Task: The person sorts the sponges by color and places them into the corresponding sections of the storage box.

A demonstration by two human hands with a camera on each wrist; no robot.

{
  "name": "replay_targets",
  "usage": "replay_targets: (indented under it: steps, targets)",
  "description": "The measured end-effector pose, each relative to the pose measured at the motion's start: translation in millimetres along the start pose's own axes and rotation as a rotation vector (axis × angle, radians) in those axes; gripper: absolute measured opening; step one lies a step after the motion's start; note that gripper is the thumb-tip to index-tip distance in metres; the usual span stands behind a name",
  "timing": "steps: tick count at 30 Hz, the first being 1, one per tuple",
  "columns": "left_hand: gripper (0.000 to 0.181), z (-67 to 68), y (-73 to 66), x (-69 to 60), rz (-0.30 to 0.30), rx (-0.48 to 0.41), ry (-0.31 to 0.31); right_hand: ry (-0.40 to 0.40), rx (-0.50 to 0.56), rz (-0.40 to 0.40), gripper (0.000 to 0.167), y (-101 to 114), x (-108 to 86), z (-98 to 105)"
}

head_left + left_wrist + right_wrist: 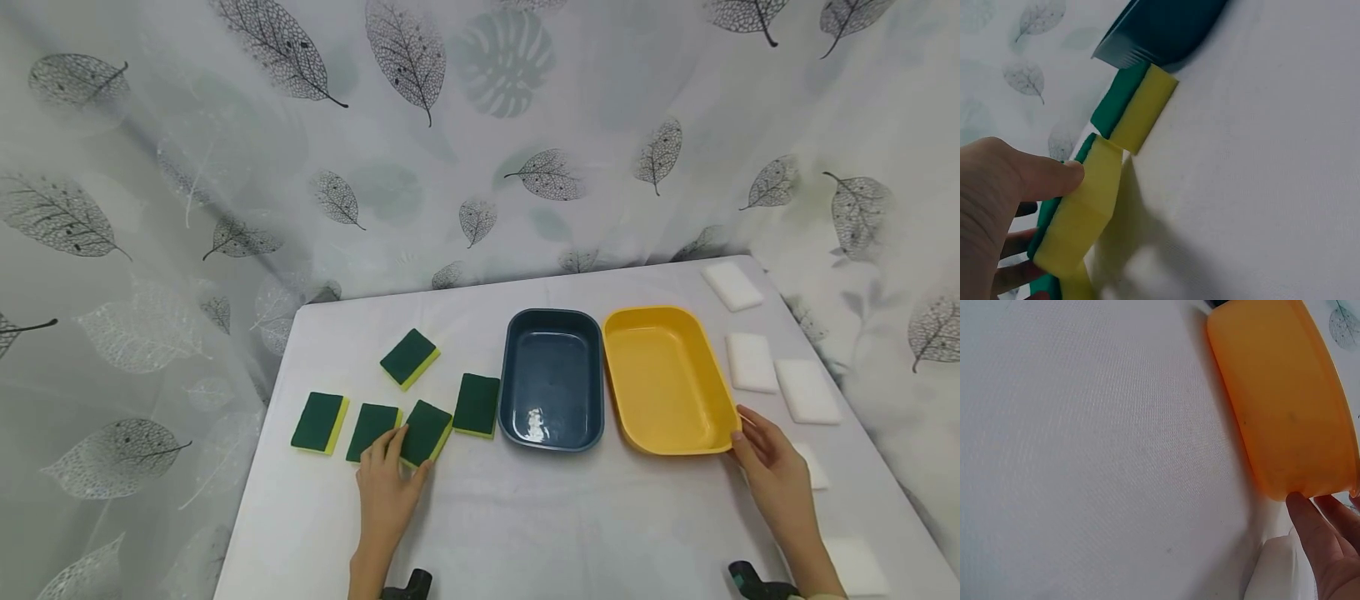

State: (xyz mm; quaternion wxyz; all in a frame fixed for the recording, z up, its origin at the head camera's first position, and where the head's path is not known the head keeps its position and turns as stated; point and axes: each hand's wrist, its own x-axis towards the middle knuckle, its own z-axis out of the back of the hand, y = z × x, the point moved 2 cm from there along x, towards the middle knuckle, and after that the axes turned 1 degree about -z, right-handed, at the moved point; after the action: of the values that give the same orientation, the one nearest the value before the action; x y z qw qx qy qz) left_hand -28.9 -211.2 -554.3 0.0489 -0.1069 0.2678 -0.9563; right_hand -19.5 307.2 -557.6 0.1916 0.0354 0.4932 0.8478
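My left hand (386, 492) pinches a green and yellow sponge (426, 433), thumb on its yellow side in the left wrist view, where the sponge (1082, 212) is tilted. Another sponge (372, 429) lies under or beside the fingers. One more sponge (476, 404) lies between the held one and the blue tray (551, 379). At the right, my right hand (776, 475) holds the near right corner of the yellow tray (667, 379); in the right wrist view its fingers touch the outer wall of the yellow tray (1291, 406).
Two further sponges lie at the left, one farther back (409, 358) and one at the outer side (319, 422). Several white blocks (752, 362) lie along the right side of the white-covered table (570, 533). A leaf-patterned curtain (480, 150) hangs behind.
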Motion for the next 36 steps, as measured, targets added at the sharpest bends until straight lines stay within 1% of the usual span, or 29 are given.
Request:
replay_targets:
  steps: [7, 14, 17, 20, 22, 24, 29, 32, 36]
  targets:
    - [0.07, 8.9, -6.3, 3.1, 0.053, -0.093, 0.07, -0.003, -0.001, 0.013, 0.057, -1, 2.0, 0]
    - [0.067, 22.6, -15.0, 7.0, 0.083, -0.096, 0.09, 0.006, -0.001, -0.019, 0.056, -3, 2.5, 0]
    - [0.068, 26.5, -16.0, 8.0, 0.099, -0.102, 0.102, 0.008, 0.002, -0.013, 0.056, -3, 1.7, 1]
    - [0.069, 29.3, -17.0, 9.5, 0.095, -0.131, 0.093, 0.003, 0.008, 0.004, 0.055, -3, 1.3, 1]
    - [0.07, 31.0, -18.5, 11.2, 0.088, -0.178, 0.094, -0.001, 0.009, 0.01, 0.055, -2, 1.1, 1]
    - [0.07, 31.8, -20.2, 13.2, 0.092, -0.235, 0.112, -0.002, 0.012, 0.011, 0.054, -2, 1.1, 1]
    - [0.07, 32.7, -24.3, 18.1, 0.148, -0.411, 0.192, 0.011, 0.01, 0.002, 0.056, -4, 1.8, 1]
    - [0.071, 33.8, -28.0, 19.7, 0.148, -0.501, 0.219, 0.02, 0.007, -0.006, 0.057, -4, 2.4, 1]
    - [0.074, 32.9, -37.5, 22.5, 0.126, -0.589, 0.259, 0.021, 0.007, -0.013, 0.057, -3, 2.8, 1]
